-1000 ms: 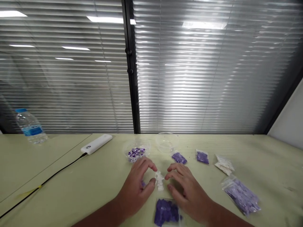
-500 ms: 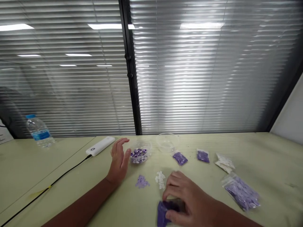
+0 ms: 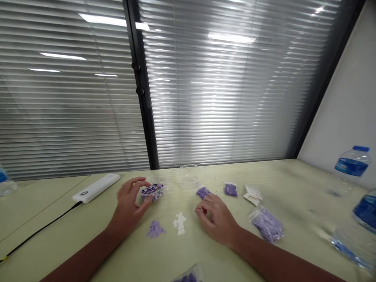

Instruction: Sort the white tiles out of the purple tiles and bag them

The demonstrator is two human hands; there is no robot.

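Observation:
My left hand is at the left side of a clear round plastic tub holding dark purple and pale small pieces. Its thumb and fingers curve around the tub's near-left rim. My right hand hovers over or rests on the table with its fingers curled and thumb against forefinger; whatever may be in that pinch is too small to make out. Between the hands lie a light purple heap of pieces and a white heap. A bag of dark purple pieces lies at the bottom edge, partly cut off.
Behind the right hand are a purple bag, another purple bag, white bags and a larger lilac bag. A clear lid or dish, white power bank with cable, and water bottles stand around.
My right hand has let go of the dark purple bag and moved forward, curled, beside the white heap. My left hand has closed in on the tub. The view has turned right.

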